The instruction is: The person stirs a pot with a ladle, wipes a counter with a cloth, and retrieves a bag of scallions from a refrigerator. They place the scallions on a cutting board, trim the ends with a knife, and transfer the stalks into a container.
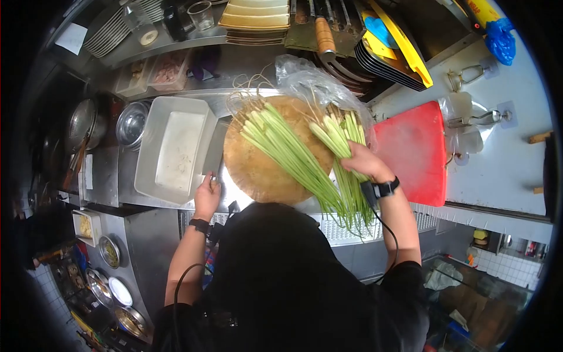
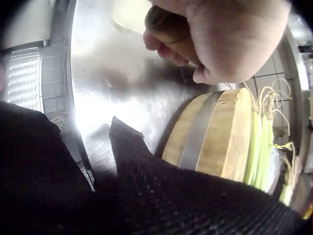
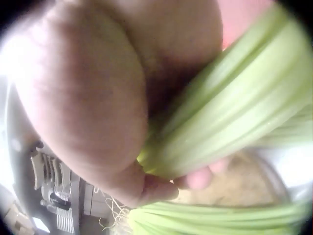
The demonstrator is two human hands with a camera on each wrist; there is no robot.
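My left hand [image 1: 206, 198] grips the brown wooden handle [image 2: 171, 29] of a cleaver beside the round chopping block [image 1: 264, 170]. Its broad grey blade [image 1: 218, 144] lies between the block and a plastic bin. With my right hand [image 1: 365, 161] I hold a bunch of pale green celery stalks [image 1: 333, 138], fingers and thumb curled round them in the right wrist view. A second celery bunch [image 1: 281, 149] lies slantwise across the block, roots towards the back and leafy ends over the front edge. More celery [image 1: 353, 126] lies under and beside the held bunch.
The translucent bin [image 1: 146, 158] stands left of the block, with metal bowls [image 1: 132, 124] beyond it. A red cutting board [image 1: 413, 155] is at the right. Behind the block lies a clear plastic bag [image 1: 308, 76]. Stacked plates [image 1: 255, 17] and black trays [image 1: 381, 64] fill the shelf.
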